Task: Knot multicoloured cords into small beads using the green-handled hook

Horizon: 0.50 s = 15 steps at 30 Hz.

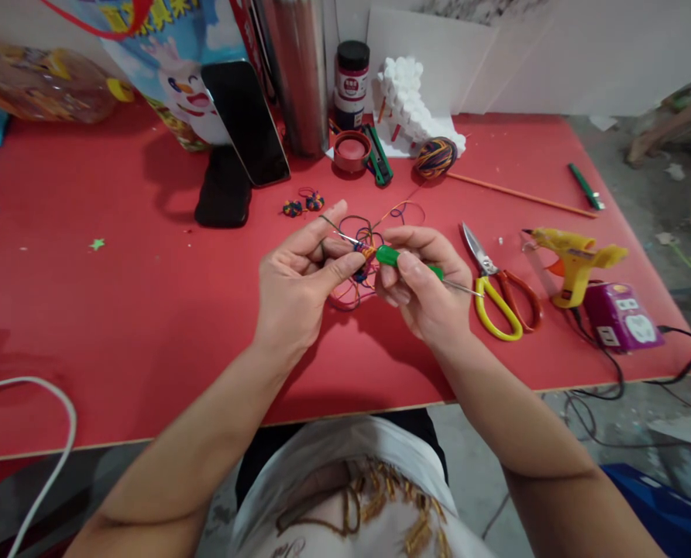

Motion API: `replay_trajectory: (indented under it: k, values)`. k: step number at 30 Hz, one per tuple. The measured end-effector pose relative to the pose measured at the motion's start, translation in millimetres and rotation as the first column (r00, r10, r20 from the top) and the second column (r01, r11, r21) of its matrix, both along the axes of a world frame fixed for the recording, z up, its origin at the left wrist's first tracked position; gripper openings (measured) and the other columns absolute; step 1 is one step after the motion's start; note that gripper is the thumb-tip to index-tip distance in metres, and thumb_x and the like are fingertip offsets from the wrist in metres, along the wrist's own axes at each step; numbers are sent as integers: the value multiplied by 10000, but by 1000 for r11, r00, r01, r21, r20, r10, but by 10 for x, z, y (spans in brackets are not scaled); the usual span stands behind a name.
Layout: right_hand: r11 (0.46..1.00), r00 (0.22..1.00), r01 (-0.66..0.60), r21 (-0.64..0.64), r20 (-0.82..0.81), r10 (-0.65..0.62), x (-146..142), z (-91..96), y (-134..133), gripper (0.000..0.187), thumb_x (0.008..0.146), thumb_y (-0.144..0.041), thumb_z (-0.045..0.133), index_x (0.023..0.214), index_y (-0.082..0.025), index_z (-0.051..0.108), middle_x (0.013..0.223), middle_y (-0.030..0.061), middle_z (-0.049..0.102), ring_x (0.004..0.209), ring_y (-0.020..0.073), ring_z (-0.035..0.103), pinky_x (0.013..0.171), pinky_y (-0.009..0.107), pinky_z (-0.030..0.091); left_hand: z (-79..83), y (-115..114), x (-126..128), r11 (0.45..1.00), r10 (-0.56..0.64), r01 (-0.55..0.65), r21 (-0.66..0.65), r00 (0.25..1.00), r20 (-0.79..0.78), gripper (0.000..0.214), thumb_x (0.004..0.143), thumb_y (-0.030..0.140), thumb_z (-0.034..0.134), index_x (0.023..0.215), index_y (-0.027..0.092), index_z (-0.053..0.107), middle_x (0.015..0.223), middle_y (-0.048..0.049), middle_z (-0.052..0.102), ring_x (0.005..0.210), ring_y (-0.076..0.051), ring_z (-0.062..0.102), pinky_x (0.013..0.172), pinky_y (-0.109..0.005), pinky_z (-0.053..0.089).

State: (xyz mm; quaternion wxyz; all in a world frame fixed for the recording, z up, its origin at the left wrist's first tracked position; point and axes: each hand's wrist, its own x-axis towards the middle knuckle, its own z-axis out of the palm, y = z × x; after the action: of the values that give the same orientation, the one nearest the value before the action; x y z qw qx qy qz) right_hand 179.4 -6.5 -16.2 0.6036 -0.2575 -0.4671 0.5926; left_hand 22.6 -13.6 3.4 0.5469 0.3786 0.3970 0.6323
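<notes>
My left hand pinches a small multicoloured crochet piece between thumb and fingers, with a strand of yarn running over the raised index finger. In my right hand is a crochet hook with a green handle. Its thin metal tip points left and meets the piece, and its other metal end sticks out to the right. Loose loops of multicoloured yarn lie under and around both hands. A strand leads back toward the yarn ball. Fingers partly hide the stitches.
Scissors, a yellow glue gun and a purple box lie to the right. Two small crocheted pieces sit beyond my hands. Farther back stand a phone, a metal flask, a jar and a green cutter.
</notes>
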Motion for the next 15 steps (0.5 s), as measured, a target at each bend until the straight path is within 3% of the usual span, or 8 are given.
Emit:
replay_trajectory:
  k: [4,10,15]
  values:
    - [1000,999,-31,-1,-18,31,32,10,-6,183,979,-340,803,1120,-226,784,725,-32,705,481,66,456,472,236,429,24,20,-32,999,-44,44,-11,999,-5,385,764,200,968,1127,277,865,890,-4,786,865,-159,753,822,-305,652]
    - [999,997,-51,-17,49,52,77,-5,-20,211,972,-342,820,1155,-237,812,759,-16,728,525,84,521,515,258,484,5,38,-57,1000,-17,17,-8,998,-56,457,715,125,969,1137,267,866,814,28,751,752,-117,731,763,-258,636]
    - [996,1000,0,87,26,-2,48,-30,-45,185,1038,-295,740,1203,-247,808,802,-14,752,551,73,569,553,246,525,-5,20,-33,1000,5,-4,17,999,-48,449,739,126,978,1141,289,864,773,51,709,745,-95,695,781,-249,634]
